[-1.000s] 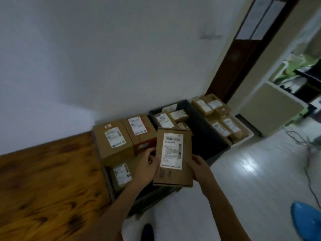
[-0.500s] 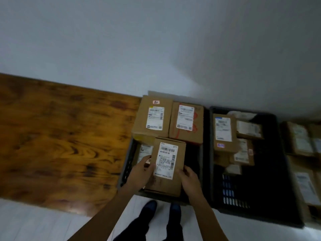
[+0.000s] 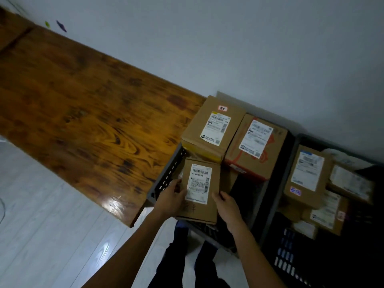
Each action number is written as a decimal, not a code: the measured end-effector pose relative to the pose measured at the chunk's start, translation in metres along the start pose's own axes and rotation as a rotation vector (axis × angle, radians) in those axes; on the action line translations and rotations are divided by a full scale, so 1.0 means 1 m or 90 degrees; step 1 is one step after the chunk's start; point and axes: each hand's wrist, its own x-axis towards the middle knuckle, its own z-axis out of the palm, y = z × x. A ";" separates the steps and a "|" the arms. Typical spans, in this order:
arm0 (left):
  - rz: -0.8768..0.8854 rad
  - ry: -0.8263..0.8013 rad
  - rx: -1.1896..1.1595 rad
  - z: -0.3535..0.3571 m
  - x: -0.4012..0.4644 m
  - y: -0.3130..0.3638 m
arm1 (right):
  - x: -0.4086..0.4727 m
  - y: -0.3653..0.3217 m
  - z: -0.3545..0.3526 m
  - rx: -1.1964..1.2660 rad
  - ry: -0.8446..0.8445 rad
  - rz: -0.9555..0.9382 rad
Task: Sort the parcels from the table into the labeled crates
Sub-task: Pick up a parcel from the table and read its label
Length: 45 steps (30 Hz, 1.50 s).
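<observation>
A flat brown cardboard parcel (image 3: 215, 183) with a white shipping label is held over the near end of a dark slatted crate (image 3: 166, 179). My left hand (image 3: 170, 199) grips its left edge and my right hand (image 3: 228, 206) grips its right edge. Two larger brown parcels lie at the far end of the same crate: one with a small red-and-white sticker (image 3: 214, 127) and one with red printing (image 3: 257, 146). Beside it on the right stands a second dark crate (image 3: 291, 260) with several labelled parcels (image 3: 307, 175).
A dark wooden table top (image 3: 87, 113) stretches from the left crate toward the upper left, along a white wall. Pale floorboards (image 3: 41, 235) lie below it. My dark trousers and shoes show just in front of the crates.
The view has swung left, so the table fills more of it and the far-right parcels are out of sight. The held parcel sits lower and nearer the left crate's left wall, both hands still on it.
</observation>
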 end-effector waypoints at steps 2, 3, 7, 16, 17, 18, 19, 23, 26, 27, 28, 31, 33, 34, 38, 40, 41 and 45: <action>0.003 0.011 0.019 -0.006 0.013 -0.002 | 0.004 -0.005 0.004 -0.002 -0.015 0.004; 0.003 0.009 0.040 -0.010 0.019 -0.004 | 0.005 -0.006 0.007 0.016 -0.026 0.002; 0.029 -0.007 0.171 -0.018 0.034 -0.003 | 0.000 -0.005 0.019 0.166 -0.035 0.031; 0.211 -0.047 0.545 0.005 0.024 -0.022 | 0.030 -0.002 0.065 0.089 0.064 -0.023; 0.223 -0.061 0.559 0.003 0.025 -0.027 | 0.034 -0.002 0.066 0.061 0.081 -0.024; 0.238 -0.073 0.572 0.001 0.028 -0.032 | 0.034 -0.006 0.068 0.027 0.095 -0.031; 0.254 -0.079 0.581 -0.001 0.031 -0.034 | 0.033 -0.010 0.068 -0.017 0.106 -0.044; 0.277 -0.100 0.613 -0.005 0.046 -0.041 | 0.029 -0.021 0.071 -0.109 0.170 -0.078; 0.287 -0.110 0.619 -0.004 0.045 -0.040 | 0.030 -0.022 0.076 -0.099 0.203 -0.089; 0.289 -0.117 0.611 -0.004 0.045 -0.040 | 0.030 -0.022 0.077 -0.098 0.206 -0.092; 0.288 -0.123 0.608 -0.004 0.045 -0.040 | 0.030 -0.021 0.079 -0.099 0.211 -0.104; 0.280 -0.128 0.612 -0.003 0.053 -0.037 | 0.031 -0.021 0.085 -0.122 0.234 -0.142; 0.272 -0.130 0.625 -0.002 0.057 -0.036 | 0.033 -0.018 0.087 -0.149 0.236 -0.150; 0.273 -0.133 0.636 -0.003 0.058 -0.035 | 0.033 -0.017 0.088 -0.163 0.237 -0.151; 0.285 -0.137 0.647 -0.010 0.061 -0.032 | 0.035 -0.018 0.085 -0.216 0.205 -0.143; 0.286 -0.150 0.641 -0.012 0.062 -0.028 | 0.033 -0.020 0.078 -0.226 0.163 -0.117; 0.284 -0.158 0.639 -0.013 0.062 -0.026 | 0.032 -0.021 0.075 -0.229 0.143 -0.107; 0.274 -0.170 0.625 -0.021 0.062 -0.016 | 0.020 -0.030 0.065 -0.189 0.099 -0.091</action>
